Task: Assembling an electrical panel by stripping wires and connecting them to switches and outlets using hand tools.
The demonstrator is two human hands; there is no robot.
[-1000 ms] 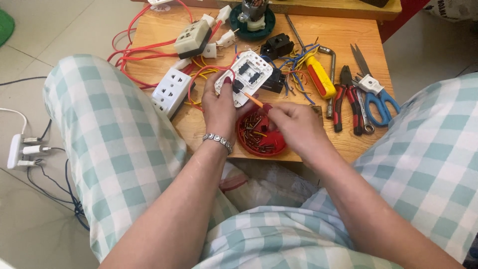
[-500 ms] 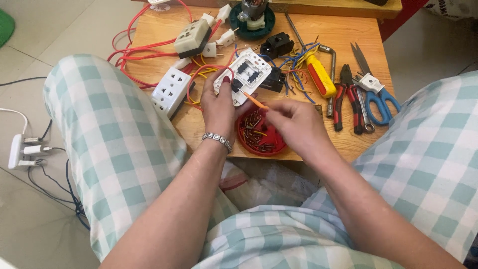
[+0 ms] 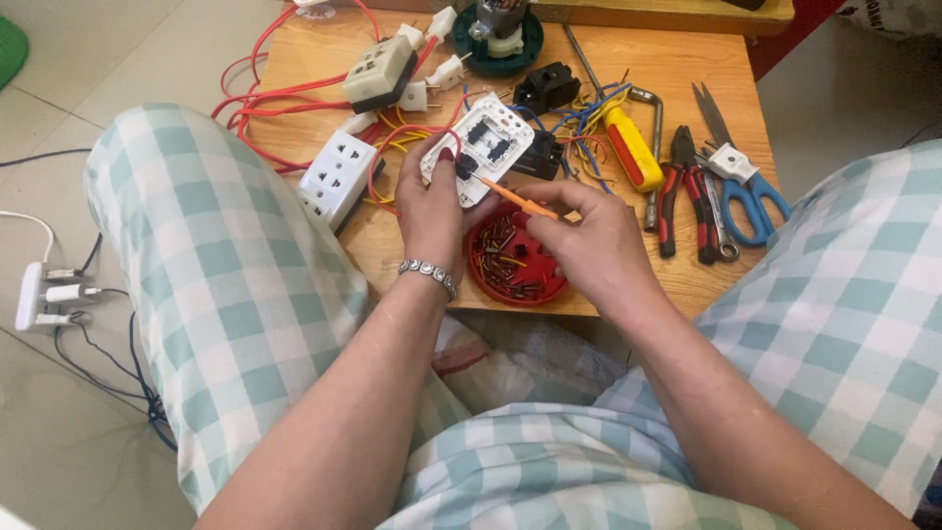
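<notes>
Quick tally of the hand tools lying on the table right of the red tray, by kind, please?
Yellow-handled screwdriver: 1
Red-and-black pliers: 1
Blue-handled scissors: 1
Bent metal wrench: 1
Total: 4
A further small tool may lie between pliers and scissors; too unclear to count.

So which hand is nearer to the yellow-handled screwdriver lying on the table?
Right. The right hand sits just left of the yellow-handled screwdriver; the left hand is farther left, holding the white socket plate.

I sit at a low wooden surface (image 3: 314, 44) on a pale tiled floor (image 3: 88, 59), lit by soft daylight. A white power strip (image 3: 29, 294) lies on the floor beside me.
</notes>
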